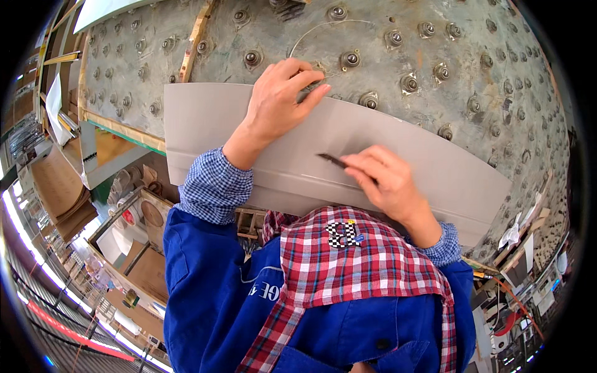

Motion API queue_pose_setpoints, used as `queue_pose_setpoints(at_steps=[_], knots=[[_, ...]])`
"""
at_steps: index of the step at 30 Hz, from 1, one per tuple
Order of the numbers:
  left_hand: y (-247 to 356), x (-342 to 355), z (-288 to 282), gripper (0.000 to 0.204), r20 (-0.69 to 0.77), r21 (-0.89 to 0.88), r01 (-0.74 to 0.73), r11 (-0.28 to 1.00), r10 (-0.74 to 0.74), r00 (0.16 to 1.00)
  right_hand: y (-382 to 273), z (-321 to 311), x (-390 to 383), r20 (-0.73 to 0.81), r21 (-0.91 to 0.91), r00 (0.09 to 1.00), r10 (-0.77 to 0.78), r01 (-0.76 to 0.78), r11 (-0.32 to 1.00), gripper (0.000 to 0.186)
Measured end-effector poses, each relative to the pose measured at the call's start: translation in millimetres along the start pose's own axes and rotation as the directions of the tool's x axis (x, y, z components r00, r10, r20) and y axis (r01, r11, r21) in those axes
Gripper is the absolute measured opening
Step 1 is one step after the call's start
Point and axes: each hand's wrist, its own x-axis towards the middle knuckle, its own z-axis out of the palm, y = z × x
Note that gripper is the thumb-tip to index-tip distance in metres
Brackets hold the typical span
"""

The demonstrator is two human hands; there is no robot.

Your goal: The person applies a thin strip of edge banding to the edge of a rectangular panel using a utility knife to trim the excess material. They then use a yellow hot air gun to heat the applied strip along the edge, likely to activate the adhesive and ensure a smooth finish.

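A curved, pale grey-beige panel [448, 171] lies across the front of the table, in front of me. My left hand [283, 102] is over the panel's back edge, fingers curled near a thin, pale, looped strand [329, 22] that runs to the fingertips; what exactly they pinch is too small to make out. My right hand [382, 183] grips a small dark, slim blade-like tool [331, 159], its tip at the panel's face beside a faint light line.
The grey metal table [416, 59] carries many ball rollers and a wooden strip [194, 40]. Lower left are cardboard sheets [56, 186] and an open bin [124, 236] with assorted items. Papers and offcuts [516, 233] lie along the right side.
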Motion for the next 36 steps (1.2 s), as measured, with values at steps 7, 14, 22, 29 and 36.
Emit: queue_pose_setpoints(at_steps=[7,14,22,29,36], knots=[[-3.6,-2.7,-2.8,0.012,-0.023,-0.002,-0.009,1.000,0.009,1.000,-12.4,12.1,-0.9,0.205,-0.180,0.968,-0.145,0.183,0.967,0.023],[-8.1,-3.5,-0.1,0.012,-0.017,-0.048,0.074,0.996,-0.074,0.997,-11.8,19.4,-1.1,0.260,-0.223,0.951,-0.170,0.230,0.947,0.026],[-9.1,-3.2,0.2,0.011,-0.006,-0.042,0.079,0.996,-0.080,0.997,-14.4,23.3,3.0,0.283,-0.266,0.930,-0.234,0.311,0.912,0.026],[-10.7,-5.0,-1.5,0.011,-0.003,-0.017,0.063,0.998,-0.063,0.998,-12.3,32.8,6.7,0.227,-0.274,0.944,-0.241,0.300,0.914,0.022],[-13.7,-6.9,-3.8,0.011,0.016,0.007,0.074,0.997,-0.074,0.997,-11.4,39.1,4.2,0.188,-0.300,0.942,-0.278,0.325,0.897,0.021]])
